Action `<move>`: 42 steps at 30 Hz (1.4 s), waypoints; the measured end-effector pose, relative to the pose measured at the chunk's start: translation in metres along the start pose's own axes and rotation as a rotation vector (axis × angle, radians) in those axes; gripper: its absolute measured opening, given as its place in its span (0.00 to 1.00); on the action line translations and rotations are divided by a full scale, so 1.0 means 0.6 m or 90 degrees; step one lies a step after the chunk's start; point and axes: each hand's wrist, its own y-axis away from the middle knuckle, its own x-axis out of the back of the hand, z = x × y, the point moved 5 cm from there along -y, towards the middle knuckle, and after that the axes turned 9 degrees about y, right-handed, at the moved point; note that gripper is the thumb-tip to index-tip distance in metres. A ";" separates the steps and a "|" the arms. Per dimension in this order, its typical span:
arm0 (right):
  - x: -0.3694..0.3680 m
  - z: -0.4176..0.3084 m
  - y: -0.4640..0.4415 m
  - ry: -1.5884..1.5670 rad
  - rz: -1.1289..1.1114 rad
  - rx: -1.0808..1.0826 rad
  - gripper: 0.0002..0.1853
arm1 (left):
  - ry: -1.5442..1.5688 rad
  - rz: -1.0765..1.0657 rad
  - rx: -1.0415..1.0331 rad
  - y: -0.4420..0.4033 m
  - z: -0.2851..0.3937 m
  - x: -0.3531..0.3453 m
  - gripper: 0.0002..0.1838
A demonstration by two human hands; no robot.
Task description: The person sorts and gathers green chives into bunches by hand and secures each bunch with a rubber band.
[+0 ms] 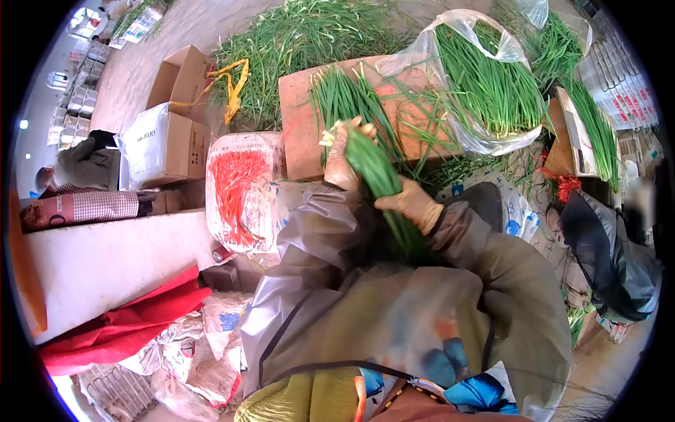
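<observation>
1. Centre: left hand curls round the pale-ended, long green leafy bundle; right hand has fingers closed round its middle.
2. Stalks might slip if either grip loosens, or crease if squeezed hard.
3. Count: two hands, one held bundle, one flat brown cardboard surface, upper centre; loose stalks uncountable.

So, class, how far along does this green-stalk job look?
Done, it seems: the aligned stalks in the clear bag. In hand: a bunch held by the left hand and right hand. Left, probably: the tangled heap, plus loose stalks on the board.
</observation>
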 end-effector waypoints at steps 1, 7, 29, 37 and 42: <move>0.032 -0.018 -0.012 0.007 0.051 0.040 0.24 | -0.049 -0.099 -0.072 -0.022 0.010 -0.024 0.24; 0.186 -0.084 -0.076 -0.025 0.179 0.066 0.22 | -1.040 0.310 -0.288 -0.170 0.051 0.030 0.64; 0.035 -0.035 -0.377 0.665 0.315 -0.002 0.35 | -0.945 0.161 -0.252 -0.188 0.062 0.176 0.46; 0.065 -0.059 -0.374 0.525 0.197 -0.048 0.31 | -0.998 0.105 -0.421 -0.161 0.055 0.159 0.51; 0.086 -0.127 -0.282 0.664 0.260 -0.008 0.30 | -1.064 0.173 -0.328 -0.169 0.012 0.159 0.63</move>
